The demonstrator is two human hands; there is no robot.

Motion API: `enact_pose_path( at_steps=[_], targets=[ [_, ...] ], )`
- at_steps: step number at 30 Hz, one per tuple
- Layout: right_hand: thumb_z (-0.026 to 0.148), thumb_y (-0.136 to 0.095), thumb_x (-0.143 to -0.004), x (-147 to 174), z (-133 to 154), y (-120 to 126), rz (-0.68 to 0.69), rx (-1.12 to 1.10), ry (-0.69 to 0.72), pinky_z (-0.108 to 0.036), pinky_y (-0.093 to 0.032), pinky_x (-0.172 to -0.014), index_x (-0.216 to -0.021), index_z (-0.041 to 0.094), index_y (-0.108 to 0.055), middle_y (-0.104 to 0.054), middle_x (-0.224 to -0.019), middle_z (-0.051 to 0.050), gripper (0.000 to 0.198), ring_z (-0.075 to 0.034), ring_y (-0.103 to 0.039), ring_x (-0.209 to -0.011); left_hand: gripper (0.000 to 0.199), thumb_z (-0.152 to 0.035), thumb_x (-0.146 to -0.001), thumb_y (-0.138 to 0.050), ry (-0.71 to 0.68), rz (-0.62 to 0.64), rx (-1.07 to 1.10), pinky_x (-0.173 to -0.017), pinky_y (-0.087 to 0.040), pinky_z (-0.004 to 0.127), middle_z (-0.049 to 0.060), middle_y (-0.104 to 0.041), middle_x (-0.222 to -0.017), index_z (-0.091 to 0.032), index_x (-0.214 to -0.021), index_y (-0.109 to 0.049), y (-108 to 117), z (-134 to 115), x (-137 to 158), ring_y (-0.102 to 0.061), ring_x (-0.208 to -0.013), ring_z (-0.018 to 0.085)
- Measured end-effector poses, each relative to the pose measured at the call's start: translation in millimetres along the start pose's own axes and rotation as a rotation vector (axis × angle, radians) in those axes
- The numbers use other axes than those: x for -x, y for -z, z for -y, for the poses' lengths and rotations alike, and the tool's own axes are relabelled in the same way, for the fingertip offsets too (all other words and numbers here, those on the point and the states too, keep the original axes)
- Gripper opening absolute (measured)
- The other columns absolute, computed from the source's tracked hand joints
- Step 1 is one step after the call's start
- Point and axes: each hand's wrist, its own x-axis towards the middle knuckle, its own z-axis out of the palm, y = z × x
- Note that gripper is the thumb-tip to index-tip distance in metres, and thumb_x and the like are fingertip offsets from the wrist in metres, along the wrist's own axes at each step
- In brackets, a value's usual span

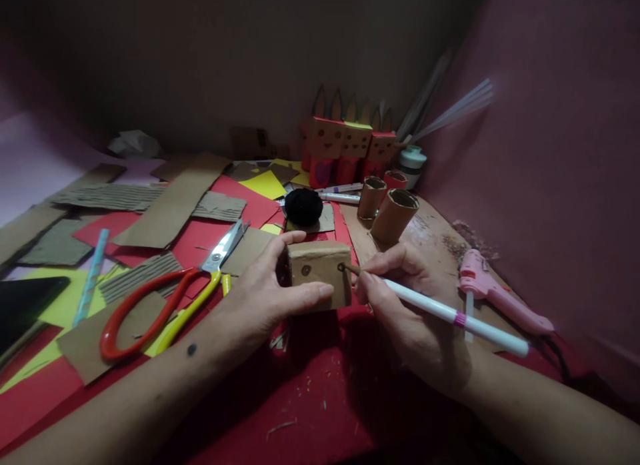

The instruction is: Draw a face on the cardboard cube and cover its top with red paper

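Note:
In the middle of the head view, my left hand (267,285) grips a small brown cardboard box (325,291) from its left side, thumb across the front. Two eye-like marks are drawn on the box's face, one on the left and one on the right. My right hand (400,291) is closed round a white marker pen (425,301) with a purple band. The pen's brown tip meets the box at the right-hand mark. Just behind the box lies a round black fuzzy thing (303,207).
Large scissors (185,291) with red and yellow handles lie at left among cardboard strips (173,201) and coloured paper. Cardboard tubes (395,216) stand behind my right hand. Box-headed figures (327,141) stand at the back. A pink glue gun (500,291) rests at right.

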Motion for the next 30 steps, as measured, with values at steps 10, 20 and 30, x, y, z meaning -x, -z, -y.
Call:
enact_pose_path(
  at_steps=[10,20,30],
  targets=[
    [0.026,-0.062,-0.083,0.6,-0.1,0.6,0.01,-0.019,0.015,-0.022,-0.038,-0.042,-0.076,0.023,-0.054,-0.057,-0.058,0.003,0.01,-0.011,-0.05,-0.046,0.072,-0.037,-0.064,-0.086,0.013,-0.005,0.045,-0.08,-0.061,0.037,0.007,-0.075,-0.11,-0.026,-0.129,-0.058,-1.0,-0.8,0.9,-0.072,-0.103,0.032],
    [0.023,-0.061,-0.081,-1.4,2.9,2.2,0.012,0.01,0.061,-0.022,-0.038,-0.039,-0.073,0.024,-0.053,-0.054,-0.055,0.005,0.011,-0.01,-0.049,-0.044,0.073,-0.037,-0.064,-0.085,0.014,-0.007,0.048,-0.081,-0.06,0.04,0.007,-0.074,-0.107,-0.025,-0.13,-0.058,-1.5,-1.4,1.3,-0.071,-0.101,0.032],
    [0.024,-0.06,-0.082,-0.2,1.0,1.8,0.021,0.06,0.068,-0.022,-0.036,-0.04,-0.075,0.022,-0.057,-0.055,-0.056,0.004,0.009,-0.01,-0.048,-0.044,0.074,-0.04,-0.064,-0.085,0.005,0.005,0.008,-0.078,-0.062,0.038,0.007,-0.076,-0.107,-0.026,-0.131,-0.057,0.1,-2.1,0.4,-0.072,-0.102,0.034]
  ],
)
